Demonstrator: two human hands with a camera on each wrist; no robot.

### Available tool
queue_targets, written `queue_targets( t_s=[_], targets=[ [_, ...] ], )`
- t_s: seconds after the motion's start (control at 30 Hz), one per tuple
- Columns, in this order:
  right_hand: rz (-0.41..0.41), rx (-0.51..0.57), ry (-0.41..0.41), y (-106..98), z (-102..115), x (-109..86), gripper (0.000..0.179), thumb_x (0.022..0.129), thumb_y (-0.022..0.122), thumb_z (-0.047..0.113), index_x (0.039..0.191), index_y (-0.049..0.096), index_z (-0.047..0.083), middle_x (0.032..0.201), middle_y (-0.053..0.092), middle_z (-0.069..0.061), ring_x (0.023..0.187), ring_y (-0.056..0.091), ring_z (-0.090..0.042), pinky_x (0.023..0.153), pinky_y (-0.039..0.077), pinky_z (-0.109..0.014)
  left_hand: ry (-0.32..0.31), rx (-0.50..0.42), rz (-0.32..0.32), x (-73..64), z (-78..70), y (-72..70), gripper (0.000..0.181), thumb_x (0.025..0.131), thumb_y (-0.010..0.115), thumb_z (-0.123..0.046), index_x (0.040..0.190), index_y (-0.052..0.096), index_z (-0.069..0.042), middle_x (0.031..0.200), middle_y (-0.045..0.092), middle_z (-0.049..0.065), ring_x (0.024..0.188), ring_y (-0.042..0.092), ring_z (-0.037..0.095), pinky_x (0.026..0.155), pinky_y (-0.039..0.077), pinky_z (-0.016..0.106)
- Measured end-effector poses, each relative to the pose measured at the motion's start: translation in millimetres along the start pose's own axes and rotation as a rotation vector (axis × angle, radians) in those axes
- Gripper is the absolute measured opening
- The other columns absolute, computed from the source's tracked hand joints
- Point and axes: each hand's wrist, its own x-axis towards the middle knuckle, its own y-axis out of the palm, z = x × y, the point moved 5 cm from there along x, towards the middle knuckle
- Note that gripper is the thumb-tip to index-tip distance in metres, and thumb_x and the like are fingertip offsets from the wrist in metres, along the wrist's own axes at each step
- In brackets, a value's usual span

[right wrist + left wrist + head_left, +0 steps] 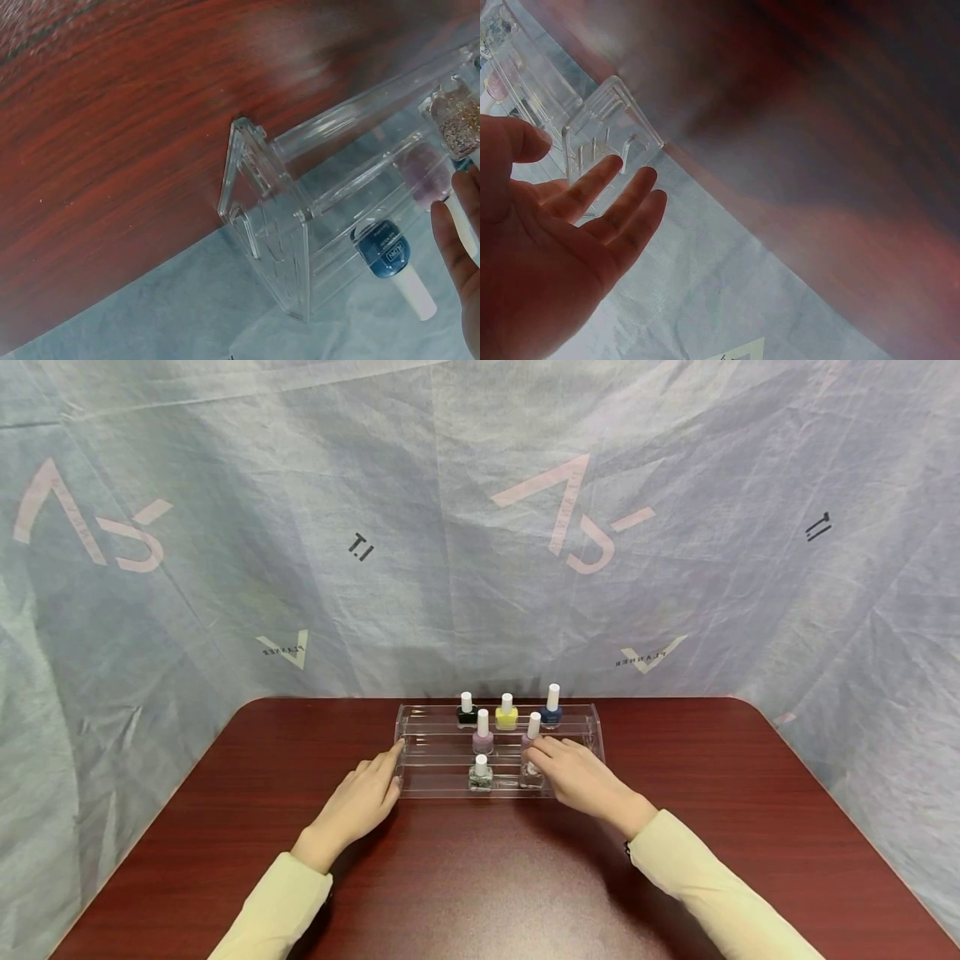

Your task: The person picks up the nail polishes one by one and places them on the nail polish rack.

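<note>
A clear acrylic tiered rack (pixel 435 761) stands on the table and holds several nail polish bottles. At its left end is my left hand (pixel 351 804), fingers extended, the index fingertip touching the side panel (pixel 615 124). My right hand (pixel 583 779) pinches the cap of a glitter nail polish bottle (pixel 456 124) at the right of the front tier; the fingers hide most of that cap. Behind it, on the middle tier, a mauve bottle (pixel 424 174) is partly covered by the hand. A dark-green glitter bottle (pixel 481 777) sits to the left on the front tier.
Another mauve bottle (pixel 483 743) is on the middle tier. Along the back tier stand black (pixel 467 717), yellow (pixel 507 718) and blue (pixel 551 717) bottles. The reddish-brown table (pixel 480 877) ends at a grey printed cloth (pixel 420 610) behind the rack.
</note>
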Motion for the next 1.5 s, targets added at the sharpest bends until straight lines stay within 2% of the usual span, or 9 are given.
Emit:
queue_targets(
  t_s=[0.3, 0.6, 0.8, 1.13, 1.5],
  targets=[
    [0.013, -0.016, -0.016, 4.1, 0.2, -0.8, 0.033, 0.074, 0.062, -0.004, 0.103, 0.060, 0.011, 0.102, 0.060, -0.002, 0.086, 0.060, -0.017, 0.073, 0.049, -0.030, -0.001, 0.009, -0.010, 0.0, 0.1, 0.4, 0.057, 0.092, 0.047, -0.020, 0.144, 0.027, -0.008, 0.130, 0.052, 0.014, 0.109, 0.054, 0.035, 0.091, 0.043, 0.049],
    [0.016, -0.014, -0.022, 6.3, -0.1, -1.4, 0.033, 0.074, 0.061, -0.005, 0.103, 0.060, 0.010, 0.099, 0.059, -0.002, 0.084, 0.059, -0.017, 0.070, 0.049, -0.030, 0.007, 0.009, -0.006, -0.2, 0.9, 0.4, 0.055, 0.093, 0.044, -0.021, 0.144, 0.027, -0.008, 0.130, 0.052, 0.014, 0.109, 0.054, 0.036, 0.091, 0.043, 0.049],
    [0.030, -0.017, -0.007, 6.1, -0.5, -2.9, 0.033, 0.075, 0.062, -0.004, 0.104, 0.060, 0.011, 0.100, 0.060, -0.001, 0.084, 0.059, -0.017, 0.072, 0.049, -0.030, 0.006, 0.002, 0.013, -0.6, 1.4, 0.2, 0.055, 0.094, 0.042, -0.022, 0.145, 0.026, -0.008, 0.131, 0.050, 0.014, 0.111, 0.053, 0.036, 0.093, 0.042, 0.049],
    [0.026, 0.001, 0.011, 6.3, -1.0, -4.2, 0.032, 0.076, 0.061, -0.004, 0.103, 0.060, 0.012, 0.098, 0.059, 0.000, 0.082, 0.059, -0.016, 0.073, 0.050, -0.029, 0.004, 0.004, 0.009, -0.6, 0.5, -0.6, 0.055, 0.094, 0.043, -0.021, 0.144, 0.027, -0.008, 0.130, 0.051, 0.014, 0.110, 0.053, 0.035, 0.093, 0.042, 0.049],
    [0.030, 0.034, 0.041, 6.5, -2.1, -4.0, 0.027, 0.081, 0.062, 0.003, 0.106, 0.060, 0.013, 0.099, 0.059, 0.002, 0.089, 0.060, -0.015, 0.076, 0.050, -0.030, -0.006, -0.010, 0.011, -0.3, 1.3, 0.0, 0.054, 0.094, 0.044, -0.020, 0.144, 0.027, -0.009, 0.131, 0.050, 0.014, 0.111, 0.053, 0.035, 0.093, 0.042, 0.049]
  ],
)
